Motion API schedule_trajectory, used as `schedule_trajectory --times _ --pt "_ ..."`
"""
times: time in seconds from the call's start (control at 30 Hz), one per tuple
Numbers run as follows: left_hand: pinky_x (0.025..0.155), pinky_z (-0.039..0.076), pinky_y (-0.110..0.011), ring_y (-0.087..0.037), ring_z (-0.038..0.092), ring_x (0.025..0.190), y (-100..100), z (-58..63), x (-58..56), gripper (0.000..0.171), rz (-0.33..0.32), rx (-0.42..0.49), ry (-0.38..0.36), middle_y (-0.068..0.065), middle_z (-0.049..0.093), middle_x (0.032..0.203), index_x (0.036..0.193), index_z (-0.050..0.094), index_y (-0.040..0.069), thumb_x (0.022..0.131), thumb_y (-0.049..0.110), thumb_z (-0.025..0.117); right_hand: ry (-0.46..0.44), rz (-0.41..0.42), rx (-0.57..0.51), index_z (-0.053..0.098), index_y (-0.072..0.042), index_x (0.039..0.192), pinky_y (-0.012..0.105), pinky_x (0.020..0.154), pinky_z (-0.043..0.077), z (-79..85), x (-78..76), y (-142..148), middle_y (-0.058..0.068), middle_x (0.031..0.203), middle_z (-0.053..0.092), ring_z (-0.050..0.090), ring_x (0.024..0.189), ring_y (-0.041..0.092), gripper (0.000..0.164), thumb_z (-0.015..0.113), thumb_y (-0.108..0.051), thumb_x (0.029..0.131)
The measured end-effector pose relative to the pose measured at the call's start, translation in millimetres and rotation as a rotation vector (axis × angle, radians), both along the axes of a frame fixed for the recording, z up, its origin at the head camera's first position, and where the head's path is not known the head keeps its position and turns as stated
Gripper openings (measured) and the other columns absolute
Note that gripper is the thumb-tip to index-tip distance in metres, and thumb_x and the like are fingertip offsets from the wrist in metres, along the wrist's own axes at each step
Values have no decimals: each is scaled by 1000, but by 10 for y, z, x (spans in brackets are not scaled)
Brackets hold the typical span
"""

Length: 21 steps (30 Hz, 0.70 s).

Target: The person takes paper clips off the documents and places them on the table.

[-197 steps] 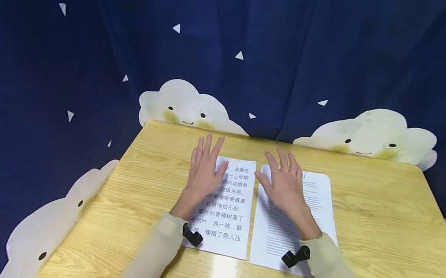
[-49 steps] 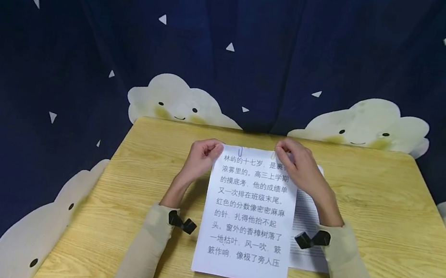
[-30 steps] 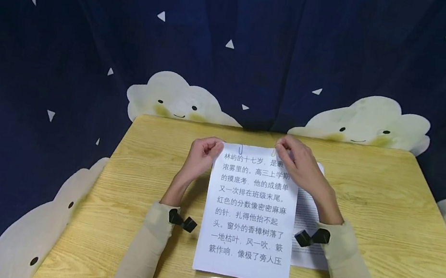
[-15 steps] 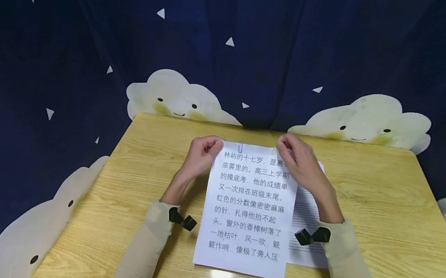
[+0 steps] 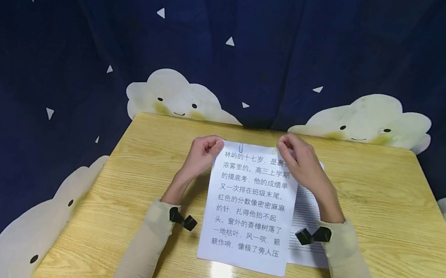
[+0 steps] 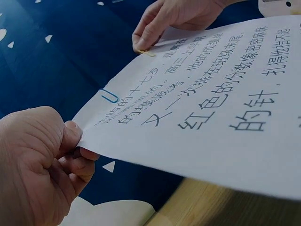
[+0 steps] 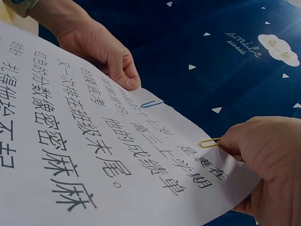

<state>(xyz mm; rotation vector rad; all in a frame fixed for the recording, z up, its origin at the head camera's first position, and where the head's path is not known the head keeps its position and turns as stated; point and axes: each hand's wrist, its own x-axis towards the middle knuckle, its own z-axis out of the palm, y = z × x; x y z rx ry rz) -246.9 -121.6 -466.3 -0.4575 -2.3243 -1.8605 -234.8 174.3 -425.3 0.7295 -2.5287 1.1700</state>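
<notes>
A white paper [image 5: 250, 201] with large printed Chinese characters is held up above the table by its top corners. My left hand [image 5: 203, 153] pinches the top left corner between thumb and curled fingers. At the top right, my right hand [image 5: 300, 163] grips the paper's edge, its fingertips touching the end of a yellow paper clip [image 7: 210, 142]. A blue paper clip [image 7: 152, 103] sits on the same top edge nearer the left hand. Whether the paper is one sheet or several, I cannot tell. Partly behind it lies a second paper [image 5: 308, 220] with small print.
The light wooden table [image 5: 389, 223] stretches out on both sides of the papers. A dark blue curtain [image 5: 201, 53] with white triangles and clouds hangs behind it and along the left. Black wrist cameras [image 5: 312, 236] sit at both cuffs.
Both hands hovered with spread fingers over two flat papers at first. They now hold the large-print paper, lifted and overlapping the other. Lately its lower edge has shifted up in view.
</notes>
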Motion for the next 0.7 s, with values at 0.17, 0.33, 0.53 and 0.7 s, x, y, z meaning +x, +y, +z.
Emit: schedule_trajectory --times 0.17,0.33,0.53,0.7 --pt "51 34 -22 -13 50 58 4 -21 4 21 -2 -3 16 -12 66 74 98 74 -5 106 6 58 -17 -1 6 61 -5 108 35 84 43 6 -1 9 7 95 60 55 90 23 11 57 -15 109" --pt "51 36 -23 -15 52 59 -2 -38 0 22 -14 -11 38 -10 65 74 96 73 -2 107 8 58 -15 1 8 60 -5 108 34 83 43 7 -7 21 8 95 60 55 90 23 10 57 -15 108" --pt "48 43 -22 -14 60 58 10 -36 13 22 -17 -9 4 -12 69 80 100 73 -2 108 10 57 -11 1 8 61 -4 108 33 82 44 0 -19 26 8 94 59 55 89 22 11 57 -14 108" --pt "44 44 -24 -15 61 54 27 -29 26 22 -18 3 -9 -14 69 81 102 73 -3 108 10 56 -13 4 2 60 -4 108 31 82 44 -2 -18 36 8 94 60 55 89 22 11 56 -14 109"
